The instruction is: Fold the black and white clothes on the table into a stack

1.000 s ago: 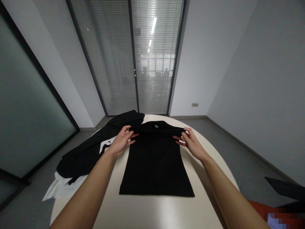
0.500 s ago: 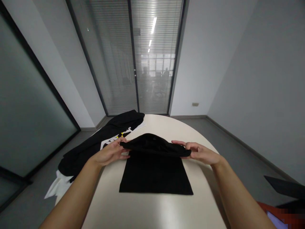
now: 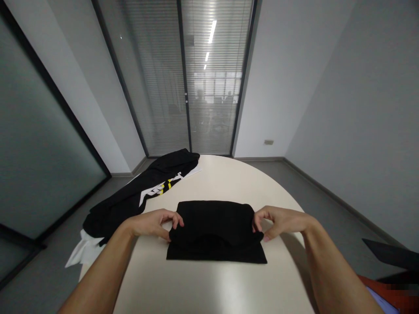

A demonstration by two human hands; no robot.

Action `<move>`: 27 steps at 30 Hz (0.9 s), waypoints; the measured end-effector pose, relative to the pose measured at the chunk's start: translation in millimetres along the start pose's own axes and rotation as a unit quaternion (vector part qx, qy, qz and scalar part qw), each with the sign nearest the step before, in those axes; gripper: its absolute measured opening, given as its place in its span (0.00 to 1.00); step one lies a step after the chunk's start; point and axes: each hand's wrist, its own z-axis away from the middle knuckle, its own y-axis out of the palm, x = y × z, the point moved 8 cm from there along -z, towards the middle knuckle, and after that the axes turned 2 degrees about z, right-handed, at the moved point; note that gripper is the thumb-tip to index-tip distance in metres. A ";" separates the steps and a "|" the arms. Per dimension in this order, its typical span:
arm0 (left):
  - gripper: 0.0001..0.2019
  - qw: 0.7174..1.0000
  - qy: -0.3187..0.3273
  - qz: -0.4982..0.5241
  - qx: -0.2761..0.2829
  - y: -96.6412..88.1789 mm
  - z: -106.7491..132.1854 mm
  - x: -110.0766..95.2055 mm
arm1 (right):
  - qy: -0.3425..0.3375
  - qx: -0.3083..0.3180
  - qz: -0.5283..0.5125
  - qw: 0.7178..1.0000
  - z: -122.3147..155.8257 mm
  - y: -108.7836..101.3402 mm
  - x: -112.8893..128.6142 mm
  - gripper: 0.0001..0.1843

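Note:
A plain black garment (image 3: 214,222) lies partly folded in front of me, its upper layer turned down toward me over a flat lower layer. The front strip of that lower layer sticks out below the fold. My left hand (image 3: 161,223) pinches the left corner of the folded layer between thumb and fingers. On the other side, my right hand (image 3: 278,220) grips the right corner, thumb in front and fingers curled behind. Between the hands the near edge of the fold sags slightly. Which type of garment it is does not show.
All this rests on a pale table (image 3: 229,174) with a rounded far end. Dark clothes (image 3: 147,183) with white and yellow print are heaped along its left edge, a white cloth (image 3: 85,246) hanging below them. Glass doors (image 3: 186,87) stand beyond; a red item (image 3: 386,292) is at lower right.
Both hands have come down and toward me, bringing the raised far part of the black garment over onto its near part. The heap of clothes has stayed put.

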 end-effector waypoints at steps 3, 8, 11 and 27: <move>0.11 0.998 -0.016 -0.056 -0.017 -0.3 0.5 -4.2 | 0.021 -0.005 0.026 0.999 0.4 0.5 -0.1 0.20; 0.16 0.999 0.018 -0.040 -0.010 -3.0 9.0 -15.1 | 0.026 -0.020 -0.012 0.999 -1.5 -2.8 -3.7 0.20; 0.19 0.997 0.050 0.030 -0.056 -11.3 10.3 -17.9 | 0.016 -0.103 -0.055 0.993 -7.1 -15.6 -8.7 0.20; 0.19 0.915 -0.017 0.124 -0.382 -47.2 -26.0 48.1 | 0.030 -0.240 -0.174 0.955 -29.9 -39.2 -59.3 0.22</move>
